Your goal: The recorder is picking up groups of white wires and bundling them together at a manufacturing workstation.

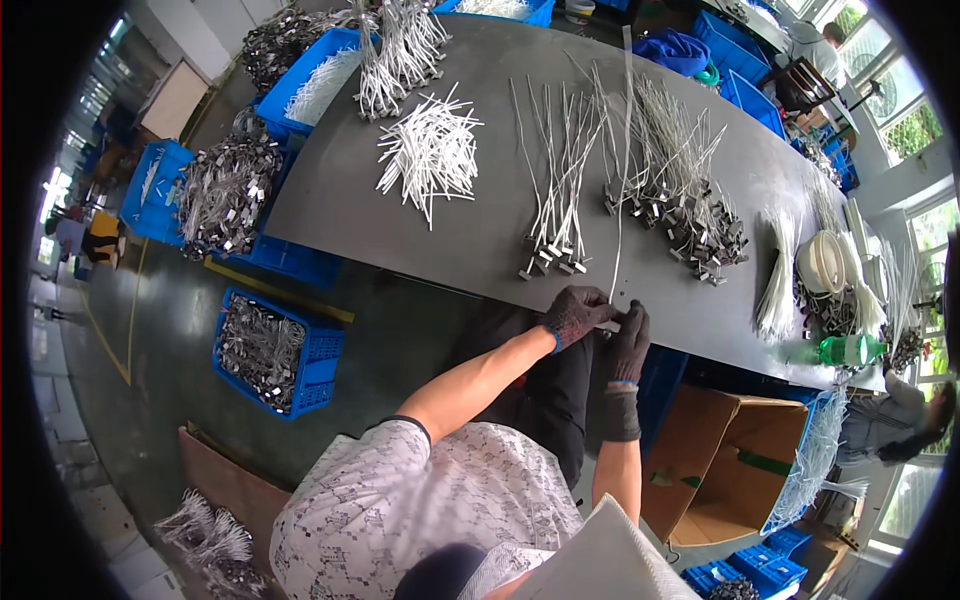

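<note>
At the table's near edge, my two hands in dark knit gloves meet with fingertips close together. My left hand (578, 318) is closed in a pinch at the lower end of a long thin wire (617, 235), which stretches away across the table. The fingers of my right hand (629, 345) are bent together beside it; what they grip is hidden. Just beyond my hands lies a bunch of white-sleeved wires (560, 200) with dark metal clips at their near ends. Right of it are heaped thin wires with metal clips (705, 230). A pile of short white tubes (430, 155) lies farther left.
The grey table (340, 200) curves around me. Bundles of white strands (778, 280) and a green bottle (850, 350) sit at its right end. A blue crate (318, 365) of metal pieces stands on the floor at left, a cardboard box (715, 465) at right.
</note>
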`<state>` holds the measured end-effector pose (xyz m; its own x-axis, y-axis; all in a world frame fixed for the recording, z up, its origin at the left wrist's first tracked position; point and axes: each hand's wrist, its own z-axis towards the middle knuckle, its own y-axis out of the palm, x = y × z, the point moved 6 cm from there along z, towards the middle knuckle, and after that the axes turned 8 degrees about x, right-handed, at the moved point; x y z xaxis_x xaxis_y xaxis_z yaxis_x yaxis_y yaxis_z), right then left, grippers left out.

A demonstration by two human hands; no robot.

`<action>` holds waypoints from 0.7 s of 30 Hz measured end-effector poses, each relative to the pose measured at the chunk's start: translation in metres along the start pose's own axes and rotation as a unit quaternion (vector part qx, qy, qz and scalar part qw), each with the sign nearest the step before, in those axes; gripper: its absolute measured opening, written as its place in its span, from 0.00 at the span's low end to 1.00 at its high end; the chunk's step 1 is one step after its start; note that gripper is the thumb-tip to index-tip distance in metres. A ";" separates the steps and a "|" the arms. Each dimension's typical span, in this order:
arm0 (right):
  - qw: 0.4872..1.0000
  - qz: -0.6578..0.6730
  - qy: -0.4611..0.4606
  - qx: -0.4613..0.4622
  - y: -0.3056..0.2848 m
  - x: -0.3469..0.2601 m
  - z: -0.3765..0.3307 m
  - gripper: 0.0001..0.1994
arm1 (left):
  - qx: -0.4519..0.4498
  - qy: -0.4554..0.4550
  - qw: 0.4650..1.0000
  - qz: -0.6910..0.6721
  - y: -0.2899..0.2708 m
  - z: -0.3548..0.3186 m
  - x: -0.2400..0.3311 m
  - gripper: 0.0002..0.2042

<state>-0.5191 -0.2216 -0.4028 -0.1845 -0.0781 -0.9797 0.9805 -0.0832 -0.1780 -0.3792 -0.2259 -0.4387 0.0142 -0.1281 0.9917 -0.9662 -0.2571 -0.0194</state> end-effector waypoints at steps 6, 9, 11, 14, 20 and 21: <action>0.996 0.088 0.010 0.012 0.036 0.020 0.046 0.24 | 0.000 -0.062 0.997 -0.053 -0.018 0.013 0.026 0.08; 0.953 0.153 0.252 -0.073 0.054 0.023 0.051 0.27 | -0.034 -0.020 0.999 -0.009 -0.037 0.040 0.014 0.08; 0.971 0.091 0.209 -0.074 0.057 0.015 0.064 0.28 | -0.036 0.004 0.992 0.122 -0.061 0.065 -0.005 0.15; 0.978 0.010 0.179 0.107 0.004 0.062 0.128 0.29 | 0.069 0.022 0.963 0.259 -0.129 0.079 0.005 0.16; 0.940 0.183 0.287 0.012 -0.008 0.152 0.227 0.25 | 0.352 -0.132 0.745 0.551 -0.303 0.065 -0.043 0.21; 0.950 0.204 0.236 -0.021 -0.010 0.157 0.239 0.22 | 0.332 -0.176 0.738 0.560 -0.307 0.070 -0.046 0.17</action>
<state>-0.5738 -0.4703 -0.5324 0.2516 0.3592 -0.8987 0.9678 -0.1004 0.2308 -0.0656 -0.2080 -0.4872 -0.5185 -0.8282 0.2128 -0.0839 -0.1984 -0.9765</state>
